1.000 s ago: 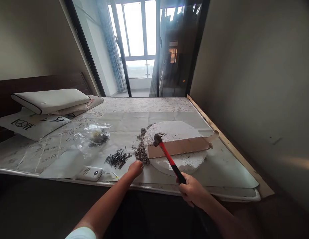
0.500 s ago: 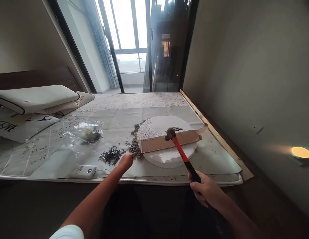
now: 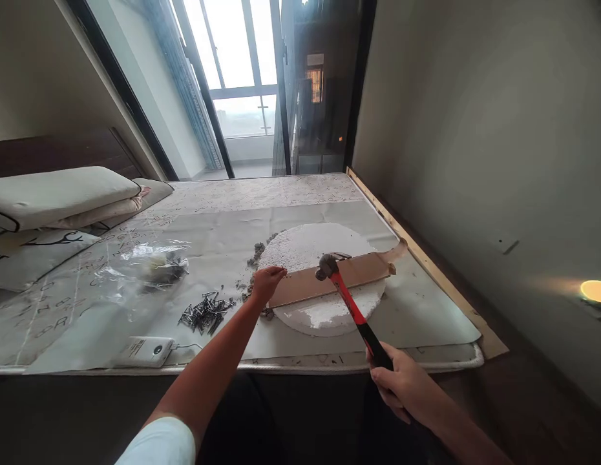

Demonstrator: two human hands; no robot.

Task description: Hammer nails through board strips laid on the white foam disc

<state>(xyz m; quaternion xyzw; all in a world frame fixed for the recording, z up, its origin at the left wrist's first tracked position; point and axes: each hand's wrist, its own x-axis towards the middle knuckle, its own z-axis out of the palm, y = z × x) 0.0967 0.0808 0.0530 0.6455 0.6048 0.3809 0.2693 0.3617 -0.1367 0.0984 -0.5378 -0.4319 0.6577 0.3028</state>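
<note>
My right hand [image 3: 395,381] grips the black handle of a claw hammer [image 3: 351,300] with a red shaft. The hammer's head is held above a brown wooden board [image 3: 324,281], claw toward the right. At the board's left end, my left hand [image 3: 267,284] is closed in a pinch on what looks like a small dark nail, mostly hidden by the fingers. The board lies across a round white slab [image 3: 320,242] with a rough surface. Left of my left forearm is a pile of loose nails [image 3: 206,313].
Grey crumbs [image 3: 256,252] line the slab's left edge. A clear plastic bag [image 3: 150,268] and a white power bank [image 3: 145,351] with a cable lie on the left. Everything rests on a sheet-covered mattress [image 3: 223,226]; pillows [image 3: 63,197] are at far left, a wall at right.
My left hand has moved up and right from the slab's left edge to the board's upper left corner. The hammer stays nearly in place over the board. The camera view has shifted slightly.
</note>
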